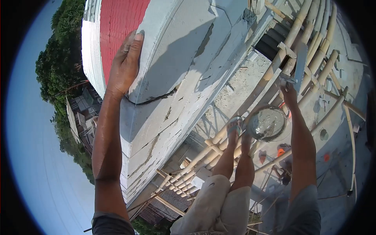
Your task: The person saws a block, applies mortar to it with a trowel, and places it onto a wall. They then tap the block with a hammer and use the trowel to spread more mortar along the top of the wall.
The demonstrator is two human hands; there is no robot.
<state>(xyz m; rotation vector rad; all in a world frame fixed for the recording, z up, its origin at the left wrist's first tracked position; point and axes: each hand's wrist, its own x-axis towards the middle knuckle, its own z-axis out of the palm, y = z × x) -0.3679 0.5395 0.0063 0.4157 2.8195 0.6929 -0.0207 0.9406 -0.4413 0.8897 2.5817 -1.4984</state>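
Right hand (289, 92): right of centre, clenched round the handle of a plastering float (300, 64), knuckles toward the camera.
Plastering float: narrow flat metal blade rising from the fist toward the upper right, lying across the poles behind it.
Handling of the float: likely light, stiff and thin-edged; best held at the handle, as here, never by the blade (wet cement would make the metal slick).
Left hand (125, 64): upper left, not gripping, palm and straight fingers laid flat against the side of a plaster ledge (176, 51), arm fully stretched.
Plaster ledge: grey, curved, cracked along its lower seam; hard but probably brittle at the edges, so better braced with a flat palm than pulled on.
Mortar pan (267, 123): round shiny bowl of grey mix, just below the right hand, beside the feet (235, 129); likely heavy and sloppy, safest lifted by the rim with both hands.
Feet: in sandals, centre of the frame, standing on bamboo poles (297, 27).
Bamboo poles: lashed scaffold running from lower centre to upper right, ground far below.
Surroundings: red roof (117, 23) at the top, trees (58, 58) at the left edge.
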